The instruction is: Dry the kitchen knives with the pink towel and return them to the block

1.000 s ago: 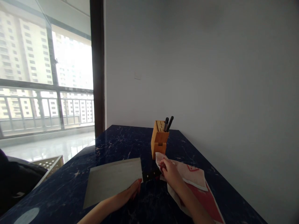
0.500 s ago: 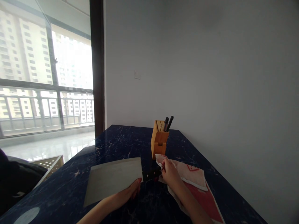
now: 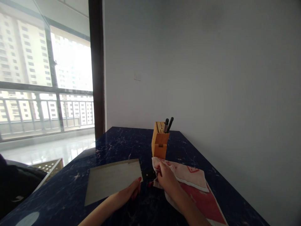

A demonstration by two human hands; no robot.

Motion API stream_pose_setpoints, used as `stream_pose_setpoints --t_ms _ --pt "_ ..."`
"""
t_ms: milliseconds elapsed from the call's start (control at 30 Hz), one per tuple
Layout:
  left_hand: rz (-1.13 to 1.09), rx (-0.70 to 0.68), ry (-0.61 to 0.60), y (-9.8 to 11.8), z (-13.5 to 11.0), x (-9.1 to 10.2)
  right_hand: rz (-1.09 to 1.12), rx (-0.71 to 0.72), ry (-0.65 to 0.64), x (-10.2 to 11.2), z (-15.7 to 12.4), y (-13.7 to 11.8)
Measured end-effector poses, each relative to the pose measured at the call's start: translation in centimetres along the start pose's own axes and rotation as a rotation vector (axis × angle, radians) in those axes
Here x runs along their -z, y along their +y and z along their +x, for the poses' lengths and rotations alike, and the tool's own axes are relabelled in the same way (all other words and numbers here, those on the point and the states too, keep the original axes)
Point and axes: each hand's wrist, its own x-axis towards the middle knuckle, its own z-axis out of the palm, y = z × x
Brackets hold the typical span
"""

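A cleaver [image 3: 113, 179] with a broad grey blade and a black riveted handle is held above the dark table, blade to the left. My left hand [image 3: 133, 189] grips the lower corner of the blade beside the handle, fingers closed. My right hand [image 3: 164, 175] is closed on a red and pink cloth [image 3: 191, 175], which wraps round the handle's right end. The rest of the cloth trails to the right under my forearm. Just beyond my right hand stands a wooden knife block [image 3: 160, 141], with two black-handled tools [image 3: 168, 125] in its slots.
The blue marbled tabletop [image 3: 131, 141] reaches back to a grey wall [image 3: 199, 69]. At left are a glass window [image 3: 47, 103], a perforated box [image 3: 50, 169] and a dark bag-like object [image 3: 18, 185]. A pale round patch [image 3: 28, 218] lies at the table's near left.
My right hand and the bunched cloth have moved left along the cleaver's handle, covering more of it. My left hand keeps its hold on the blade.
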Motion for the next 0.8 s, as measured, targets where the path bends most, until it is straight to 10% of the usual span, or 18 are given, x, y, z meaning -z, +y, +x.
stream_pose_setpoints --t_ms 533,800 --pt "-0.152 -0.059 0.034 0.2 0.7 -1.1 0.238 0.139 -0.04 -0.7 -1.4 -4.3" --pt "-0.41 -0.164 0.124 -3.2 2.6 -3.1 0.177 0.037 -0.023 -1.3 -1.1 -4.6"
